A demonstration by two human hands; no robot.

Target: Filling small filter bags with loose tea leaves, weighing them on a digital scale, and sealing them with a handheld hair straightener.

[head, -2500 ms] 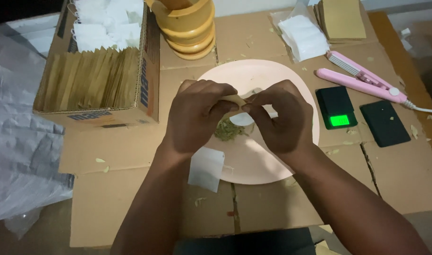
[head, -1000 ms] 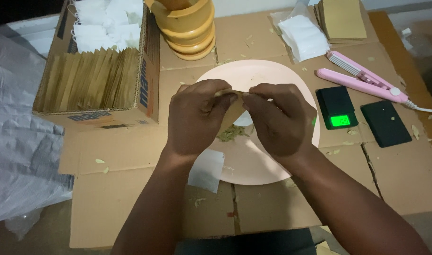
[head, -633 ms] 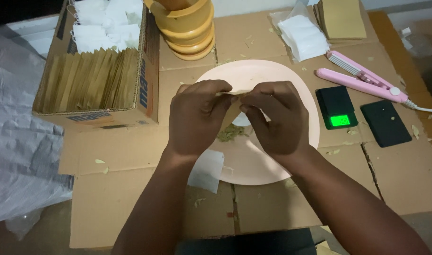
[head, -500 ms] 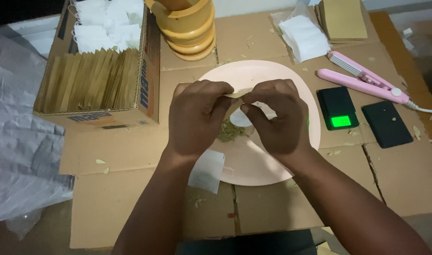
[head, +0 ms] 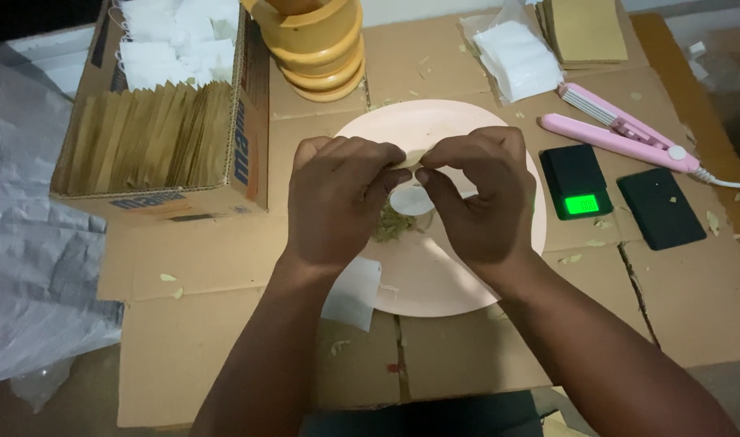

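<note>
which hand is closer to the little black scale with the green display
Right. The right hand is just left of the scale, over the pink plate; the left hand is farther left, beyond it.

Smooth, matt pale pink plastic is making up the plate (head: 467, 275), and dry, shredded green leaf (head: 392, 224) is lying on it. Rough brown corrugated cardboard is forming the table cover (head: 224, 340) and the box (head: 252, 154), which is holding matt kraft paper envelopes (head: 143, 137). Glossy pink plastic is covering the sealer (head: 621, 133).
</note>
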